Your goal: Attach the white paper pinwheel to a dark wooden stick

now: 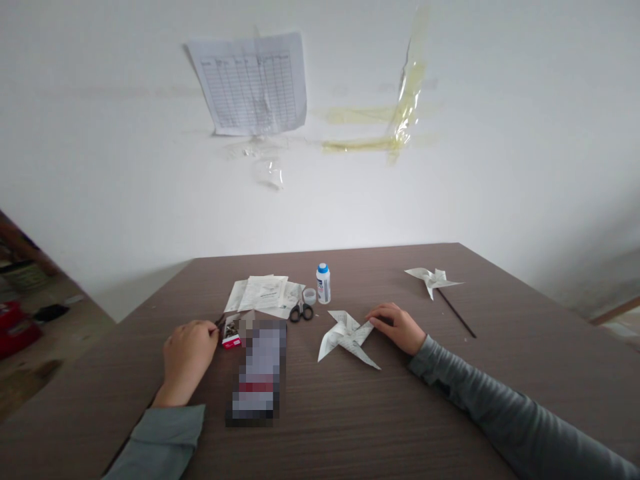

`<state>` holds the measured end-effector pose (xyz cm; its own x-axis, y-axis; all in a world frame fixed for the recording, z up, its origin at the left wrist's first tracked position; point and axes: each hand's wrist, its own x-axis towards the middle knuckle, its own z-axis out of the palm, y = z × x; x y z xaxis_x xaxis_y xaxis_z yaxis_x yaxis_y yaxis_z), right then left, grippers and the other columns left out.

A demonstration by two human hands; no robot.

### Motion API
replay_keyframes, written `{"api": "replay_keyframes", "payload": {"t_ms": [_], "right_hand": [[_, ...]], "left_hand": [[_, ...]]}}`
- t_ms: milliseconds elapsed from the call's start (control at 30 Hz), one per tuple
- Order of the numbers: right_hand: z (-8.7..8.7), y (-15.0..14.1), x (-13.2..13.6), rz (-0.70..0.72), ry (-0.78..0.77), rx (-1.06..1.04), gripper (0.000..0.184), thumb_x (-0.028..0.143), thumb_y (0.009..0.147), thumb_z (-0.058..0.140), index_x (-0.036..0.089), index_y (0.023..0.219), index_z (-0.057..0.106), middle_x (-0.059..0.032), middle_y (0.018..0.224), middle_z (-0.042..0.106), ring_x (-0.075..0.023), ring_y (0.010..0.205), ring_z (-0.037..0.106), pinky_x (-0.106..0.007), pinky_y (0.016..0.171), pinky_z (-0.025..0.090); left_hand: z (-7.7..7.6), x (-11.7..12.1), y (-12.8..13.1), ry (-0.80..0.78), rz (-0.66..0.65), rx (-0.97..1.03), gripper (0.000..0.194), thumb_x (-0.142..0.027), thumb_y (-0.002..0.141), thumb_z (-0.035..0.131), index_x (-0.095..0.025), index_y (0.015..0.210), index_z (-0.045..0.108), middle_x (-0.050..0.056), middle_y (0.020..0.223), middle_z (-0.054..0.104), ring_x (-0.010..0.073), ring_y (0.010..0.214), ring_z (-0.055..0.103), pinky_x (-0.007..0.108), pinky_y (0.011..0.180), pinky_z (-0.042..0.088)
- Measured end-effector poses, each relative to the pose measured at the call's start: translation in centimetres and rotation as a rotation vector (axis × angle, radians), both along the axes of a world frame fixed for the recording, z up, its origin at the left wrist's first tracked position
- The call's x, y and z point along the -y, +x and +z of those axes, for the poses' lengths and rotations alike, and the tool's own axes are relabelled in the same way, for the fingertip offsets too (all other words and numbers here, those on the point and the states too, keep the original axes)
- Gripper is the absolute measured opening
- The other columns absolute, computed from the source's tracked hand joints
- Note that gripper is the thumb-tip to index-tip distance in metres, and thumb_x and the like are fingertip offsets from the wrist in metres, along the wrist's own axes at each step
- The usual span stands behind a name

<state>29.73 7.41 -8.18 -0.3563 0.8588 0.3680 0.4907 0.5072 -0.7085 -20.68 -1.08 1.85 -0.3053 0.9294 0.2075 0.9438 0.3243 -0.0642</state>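
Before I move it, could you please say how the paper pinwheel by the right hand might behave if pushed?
The pinwheel is probably light, being thin printed paper. Its curled blades would likely bend or crease, and its spread-out shape should slide rather than roll.

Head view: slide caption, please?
Right hand touching a paper pinwheel, left hand beside a small box, a bottle and scissors farther back on the brown table.
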Motion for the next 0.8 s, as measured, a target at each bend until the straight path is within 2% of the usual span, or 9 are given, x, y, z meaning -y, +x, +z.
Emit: {"api": "replay_keyframes", "payload": {"t_ms": [167,267,367,600,700,800], "right_hand": [[-0.2,0.1,-0.1,-0.024,0.003,-0.016,0.033,0.059,0.117,0.085,0.032,0.108,0.101,-0.0131,0.122,0.1,-0.0406,0.125,0.092,-0.062,0.124,0.072],[-0.2,0.1,-0.2,-0.019,-0.003,-0.019,0.03,0.055,0.116,0.084,0.031,0.108,0.101,-0.0133,0.123,0.1,-0.0411,0.125,0.092,-0.063,0.124,0.072],[-0.2,0.1,-0.3,-0.016,-0.01,-0.02,0.029,0.052,0.116,0.082,0.031,0.109,0.102,-0.0138,0.124,0.101,-0.0417,0.126,0.092,-0.064,0.125,0.072],[-0.1,0.0,-0.1,-0.026,-0.016,-0.033,0.03,0.055,0.115,0.085,0.032,0.108,0.102,-0.0135,0.122,0.101,-0.0422,0.126,0.092,-0.065,0.125,0.072],[-0.1,0.0,-0.2,-0.026,-0.021,-0.028,0.031,0.056,0.115,0.085,0.032,0.109,0.102,-0.0132,0.122,0.101,-0.0419,0.126,0.092,-0.064,0.125,0.072],[-0.1,0.0,-0.2,-0.022,-0.015,-0.03,0.031,0.057,0.115,0.085,0.031,0.108,0.102,-0.0136,0.122,0.101,-0.0416,0.125,0.093,-0.064,0.125,0.072]], "left_hand": [[-0.4,0.3,-0.4,-0.013,0.025,0.012,0.051,-0.03,0.125,0.056,-0.02,0.138,0.104,0.027,0.152,0.096,0.0471,0.14,0.092,0.051,0.109,0.07],[-0.4,0.4,-0.1,-0.033,0.036,-0.015,0.049,-0.034,0.125,0.059,-0.021,0.128,0.105,0.028,0.147,0.097,0.0499,0.141,0.091,0.055,0.11,0.07],[-0.2,0.5,0.2,-0.051,0.029,-0.027,0.046,-0.031,0.123,0.061,-0.02,0.116,0.106,0.029,0.143,0.097,0.0516,0.14,0.091,0.059,0.113,0.069],[0.5,0.4,1.3,-0.063,-0.002,-0.072,0.049,-0.018,0.12,0.057,-0.017,0.113,0.105,0.031,0.138,0.097,0.0529,0.143,0.088,0.067,0.122,0.066],[0.7,0.5,1.6,-0.064,0.0,-0.093,0.052,-0.016,0.121,0.053,-0.017,0.113,0.104,0.031,0.138,0.097,0.0512,0.146,0.087,0.065,0.123,0.065],[0.8,0.5,1.6,-0.058,0.008,-0.072,0.049,-0.017,0.12,0.055,-0.02,0.109,0.103,0.029,0.136,0.098,0.0493,0.143,0.088,0.061,0.12,0.065]]}}
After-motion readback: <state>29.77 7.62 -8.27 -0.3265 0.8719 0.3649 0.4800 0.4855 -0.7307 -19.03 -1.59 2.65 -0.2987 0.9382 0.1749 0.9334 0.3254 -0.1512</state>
